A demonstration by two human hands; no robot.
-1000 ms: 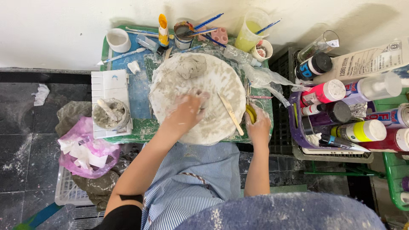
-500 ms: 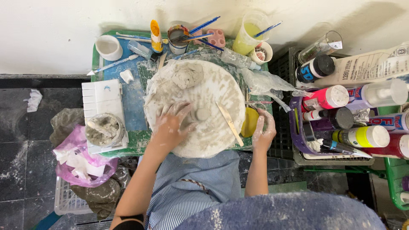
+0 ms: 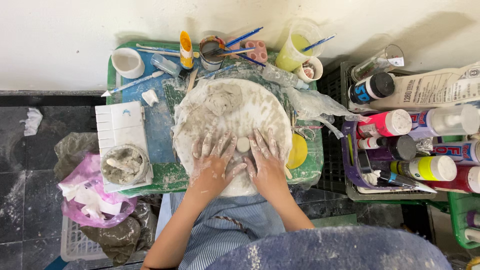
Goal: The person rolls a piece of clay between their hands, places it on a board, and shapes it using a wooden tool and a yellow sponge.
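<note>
Both my hands lie flat, fingers spread, on a round white clay-smeared board (image 3: 270, 107). My left hand (image 3: 214, 161) and my right hand (image 3: 267, 161) are coated in grey clay. Between their fingertips sits a small pale ball of clay (image 3: 243, 144), touched from both sides by my thumbs or first fingers. A larger lump of grey clay (image 3: 223, 98) rests at the far side of the board, apart from both hands.
A green-edged small table (image 3: 165, 177) carries a white palette (image 3: 120, 122), a bowl of clay scraps (image 3: 125, 165), cups with brushes (image 3: 212, 50), a paint tube (image 3: 186, 49) and a yellow lid (image 3: 298, 151). Paint bottles (image 3: 415, 145) fill crates to the right. A pink bag (image 3: 85, 195) lies at the left.
My left hand has slid back toward me on the board. My right hand has come in from the table's right edge onto the board. Both now flank the small clay ball.
</note>
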